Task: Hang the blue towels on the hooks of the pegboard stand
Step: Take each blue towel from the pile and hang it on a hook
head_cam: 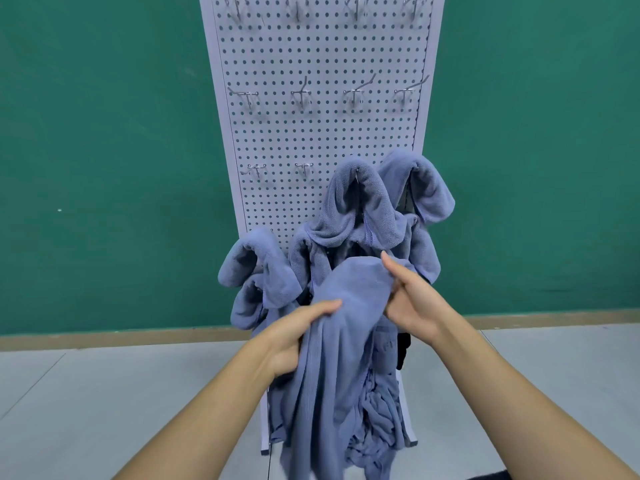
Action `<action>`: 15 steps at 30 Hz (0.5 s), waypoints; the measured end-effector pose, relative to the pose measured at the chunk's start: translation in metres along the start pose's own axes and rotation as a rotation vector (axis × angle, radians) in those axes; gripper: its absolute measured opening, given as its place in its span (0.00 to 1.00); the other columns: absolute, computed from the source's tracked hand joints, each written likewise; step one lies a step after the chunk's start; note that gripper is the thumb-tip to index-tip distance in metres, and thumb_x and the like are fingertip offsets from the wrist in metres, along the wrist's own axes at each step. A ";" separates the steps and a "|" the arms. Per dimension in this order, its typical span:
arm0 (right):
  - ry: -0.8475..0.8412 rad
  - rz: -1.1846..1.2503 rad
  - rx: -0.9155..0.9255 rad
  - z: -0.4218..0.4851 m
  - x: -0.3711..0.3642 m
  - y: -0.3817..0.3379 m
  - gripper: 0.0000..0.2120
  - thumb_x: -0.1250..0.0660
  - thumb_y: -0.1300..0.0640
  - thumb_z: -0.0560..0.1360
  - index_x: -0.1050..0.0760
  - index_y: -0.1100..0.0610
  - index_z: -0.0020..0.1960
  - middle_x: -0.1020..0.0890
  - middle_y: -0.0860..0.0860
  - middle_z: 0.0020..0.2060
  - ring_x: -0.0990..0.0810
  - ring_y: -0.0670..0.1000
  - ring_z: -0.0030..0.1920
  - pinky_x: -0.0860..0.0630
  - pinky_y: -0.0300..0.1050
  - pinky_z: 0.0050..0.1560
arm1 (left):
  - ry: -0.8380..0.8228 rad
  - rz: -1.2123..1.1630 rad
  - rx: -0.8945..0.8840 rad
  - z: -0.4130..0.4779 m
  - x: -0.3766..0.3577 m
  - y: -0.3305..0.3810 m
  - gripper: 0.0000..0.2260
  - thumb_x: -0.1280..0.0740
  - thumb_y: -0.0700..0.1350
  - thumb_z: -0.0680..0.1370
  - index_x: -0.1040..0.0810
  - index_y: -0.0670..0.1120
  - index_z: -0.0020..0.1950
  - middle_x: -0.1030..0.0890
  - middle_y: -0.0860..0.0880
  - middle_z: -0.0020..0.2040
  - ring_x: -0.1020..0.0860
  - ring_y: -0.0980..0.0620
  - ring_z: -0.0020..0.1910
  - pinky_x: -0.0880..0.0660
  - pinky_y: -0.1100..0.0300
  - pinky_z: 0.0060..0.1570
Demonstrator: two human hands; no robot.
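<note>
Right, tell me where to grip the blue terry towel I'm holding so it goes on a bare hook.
Grip the blue terry towel at its raised top fold, from either side, as the left hand and right hand do. The fold makes a hump with the rest hanging below, so it could probably drop over a bare metal hook from above.

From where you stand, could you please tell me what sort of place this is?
Probably a staged demonstration or recording room, not a home: a free-standing white pegboard stand with metal hooks and blue towels, a plain green wall behind it, and a bare grey floor.
</note>
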State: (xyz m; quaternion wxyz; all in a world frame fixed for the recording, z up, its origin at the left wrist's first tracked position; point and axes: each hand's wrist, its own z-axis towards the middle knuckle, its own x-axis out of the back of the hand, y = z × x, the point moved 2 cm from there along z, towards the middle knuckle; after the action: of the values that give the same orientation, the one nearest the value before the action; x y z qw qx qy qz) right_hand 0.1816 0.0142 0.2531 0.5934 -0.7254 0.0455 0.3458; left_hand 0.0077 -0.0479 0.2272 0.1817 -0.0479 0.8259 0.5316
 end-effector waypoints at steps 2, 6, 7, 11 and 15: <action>-0.018 -0.063 -0.042 -0.001 -0.002 0.003 0.19 0.36 0.48 0.75 0.22 0.61 0.58 0.16 0.56 0.53 0.18 0.53 0.55 0.21 0.46 0.56 | 0.108 -0.213 -0.134 0.004 0.002 0.005 0.16 0.30 0.49 0.75 0.19 0.39 0.57 0.17 0.39 0.53 0.19 0.43 0.55 0.24 0.48 0.58; -0.038 -0.188 -0.172 -0.001 0.000 0.013 0.24 0.19 0.46 0.59 0.23 0.54 0.49 0.24 0.52 0.40 0.20 0.49 0.42 0.20 0.43 0.47 | 0.245 -0.226 -0.292 0.009 0.011 0.011 0.28 0.27 0.52 0.73 0.29 0.39 0.67 0.18 0.39 0.55 0.18 0.44 0.53 0.20 0.54 0.46; -0.038 -0.202 -0.177 0.001 0.001 0.015 0.26 0.18 0.48 0.58 0.23 0.55 0.50 0.26 0.53 0.40 0.20 0.49 0.41 0.20 0.44 0.45 | 0.251 -0.148 -0.316 0.009 0.011 0.012 0.26 0.28 0.51 0.74 0.28 0.39 0.66 0.17 0.40 0.54 0.18 0.45 0.53 0.20 0.55 0.46; 0.007 -0.160 -0.146 0.001 0.001 0.012 0.12 0.38 0.54 0.78 0.22 0.59 0.56 0.17 0.55 0.48 0.18 0.52 0.47 0.24 0.49 0.51 | 0.340 0.022 -0.445 -0.002 0.011 0.019 0.13 0.27 0.42 0.73 0.21 0.39 0.55 0.15 0.44 0.47 0.16 0.49 0.48 0.21 0.60 0.44; 0.047 -0.297 -0.136 -0.002 0.014 0.005 0.15 0.35 0.57 0.78 0.23 0.65 0.60 0.19 0.59 0.57 0.20 0.55 0.56 0.28 0.50 0.64 | 0.282 -0.018 -0.449 -0.010 0.026 0.032 0.12 0.30 0.38 0.75 0.23 0.37 0.57 0.16 0.40 0.51 0.18 0.46 0.53 0.22 0.54 0.53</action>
State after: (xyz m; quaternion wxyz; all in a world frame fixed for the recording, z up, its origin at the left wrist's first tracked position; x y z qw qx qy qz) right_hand 0.1906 0.0159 0.2417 0.5864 -0.7704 -0.0717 0.2396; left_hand -0.0282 -0.0402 0.2492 0.0542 -0.1679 0.7039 0.6880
